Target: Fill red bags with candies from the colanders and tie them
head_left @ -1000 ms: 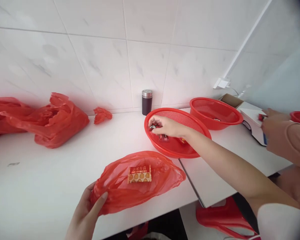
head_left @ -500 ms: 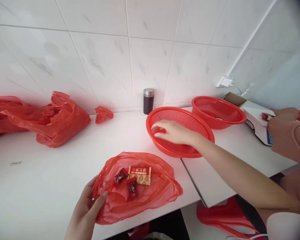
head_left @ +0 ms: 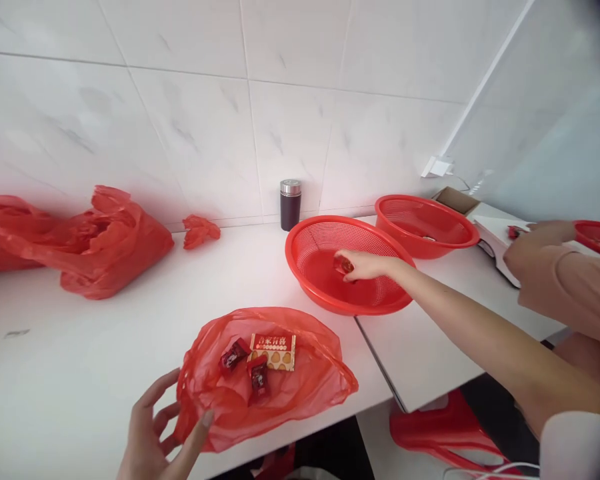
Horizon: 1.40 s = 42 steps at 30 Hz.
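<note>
A red plastic bag [head_left: 310,393] lies spread on the table, its mouth open. Inside are a cracker packet [head_left: 274,352] with cookies printed on it and two dark red wrapped candies [head_left: 235,355]. At the bag's left edge my left hand [head_left: 163,427] has its fingers apart, with the thumb over the rim and the fingertips at the side. My right hand [head_left: 367,265] reaches into the nearer red perforated basket [head_left: 313,293]. Between its thumb and fingers is a small red wrapped snack packet [head_left: 343,265], partly covered by the fingers.
Behind the basket stands a dark flask [head_left: 290,207]. A second red basket [head_left: 420,243] is to its right. Filled red bags [head_left: 115,247] and a crumpled red bag piece [head_left: 200,231] line the wall. A co-worker's hand [head_left: 545,240] is at the far right, and a red stool [head_left: 440,427] below.
My right hand has moved lower into the basket and now holds a red packet. My left hand has loosened, its fingers spreading at the bag's edge. The view has shifted slightly.
</note>
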Available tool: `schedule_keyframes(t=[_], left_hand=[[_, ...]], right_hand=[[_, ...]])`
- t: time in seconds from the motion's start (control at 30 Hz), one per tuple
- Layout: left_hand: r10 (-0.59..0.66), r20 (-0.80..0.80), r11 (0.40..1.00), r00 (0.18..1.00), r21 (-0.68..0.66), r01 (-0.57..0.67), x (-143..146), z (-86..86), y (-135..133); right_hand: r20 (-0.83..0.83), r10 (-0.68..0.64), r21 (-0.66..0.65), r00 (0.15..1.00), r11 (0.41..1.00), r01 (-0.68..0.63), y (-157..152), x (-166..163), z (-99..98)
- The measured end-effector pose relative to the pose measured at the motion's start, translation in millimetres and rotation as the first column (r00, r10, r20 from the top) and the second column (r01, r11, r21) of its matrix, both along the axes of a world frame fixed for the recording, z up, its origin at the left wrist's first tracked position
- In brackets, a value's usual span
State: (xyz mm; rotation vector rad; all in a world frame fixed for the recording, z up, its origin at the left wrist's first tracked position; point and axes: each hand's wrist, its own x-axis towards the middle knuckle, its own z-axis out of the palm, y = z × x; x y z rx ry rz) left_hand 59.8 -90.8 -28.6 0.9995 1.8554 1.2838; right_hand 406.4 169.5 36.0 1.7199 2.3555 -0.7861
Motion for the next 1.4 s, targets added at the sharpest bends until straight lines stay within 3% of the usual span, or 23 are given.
schedule_keyframes(t=[0.07,0.17,0.23,0.27,0.3,0.4,0.47,0.63,0.73,0.83,0.93,0.97,1.03,1.13,1.23,1.33,1.4], left_hand=[[-0.022,-0.026,0.999,0.999,-0.035,0.021,3,4.4,0],[-0.094,-0.095,0.992,0.991,-0.098,0.084,5,6.2,3],[-0.104,-0.099,0.991,0.99,-0.099,0.094,3,4.9,6],[-0.098,-0.093,0.992,0.991,-0.094,0.089,2,4.2,6],[-0.088,-0.091,0.993,0.992,-0.091,0.079,0,3.8,7],[-0.04,-0.092,0.997,0.995,-0.072,0.033,-12,3.9,4],[0.007,-0.089,1.0,0.996,-0.025,-0.009,-25,3.6,1],[0.112,-0.163,0.993,0.98,-0.02,-0.116,-63,1.6,-10],[0.068,-0.133,0.993,0.989,-0.087,-0.08,-78,5.6,-12],[-0.034,-0.102,0.996,0.994,-0.088,0.025,-87,14.8,-8],[0.006,-0.075,0.996,0.997,0.089,0.001,-90,31.4,0],[0.055,-0.013,0.979,0.998,0.2,-0.052,-89,39.1,3],[0.114,0.18,0.897,0.977,0.403,-0.179,-83,57.2,11],[0.027,0.36,0.79,0.932,0.564,-0.241,-68,85.6,20],[-0.071,0.328,0.756,0.942,0.634,-0.163,-51,105.8,25],[-0.174,0.244,0.734,0.954,0.678,-0.039,-42,114.8,26],[-0.294,0.153,0.726,0.943,0.678,0.116,-40,117.6,25]], right_hand=[[-0.299,0.11,0.1,0.948,0.992,-0.084,-21,-23,25.6],[-0.556,0.365,0.085,0.747,0.919,-0.386,-71,-67,52.5],[-0.584,0.52,0.04,0.623,0.785,-0.618,-103,-97,50.6],[-0.54,0.603,0.054,0.588,0.721,-0.69,-116,-110,43.6],[-0.456,0.667,0.094,0.589,0.694,-0.714,-125,-120,34.2],[-0.113,0.724,0.27,0.681,0.682,-0.68,-137,-135,8.3],[0.016,0.707,0.293,0.707,0.673,-0.679,-137,-130,5.3],[0.002,0.692,0.119,0.722,0.717,-0.687,-146,-96,35.6],[0.012,0.709,0.119,0.705,0.699,-0.705,-149,-76,52.9],[-0.006,0.727,0.352,0.686,0.644,-0.68,-143,-63,70.9],[-0.168,0.683,0.676,0.711,0.605,-0.422,-132,-58,89.8],[-0.23,0.662,0.718,0.713,0.61,-0.335,-129,-58,94.7],[-0.288,0.626,0.703,0.725,0.652,-0.284,-124,-62,101.8],[-0.342,0.574,0.642,0.744,0.721,-0.261,-122,-72,110.0],[-0.509,0.515,0.614,0.69,0.779,-0.128,-124,-83,120.5],[-0.55,0.483,0.48,0.681,0.85,-0.215,-127,-89,130.7],[-0.603,0.433,0.44,0.67,0.881,-0.173,-129,-93,135.3]])
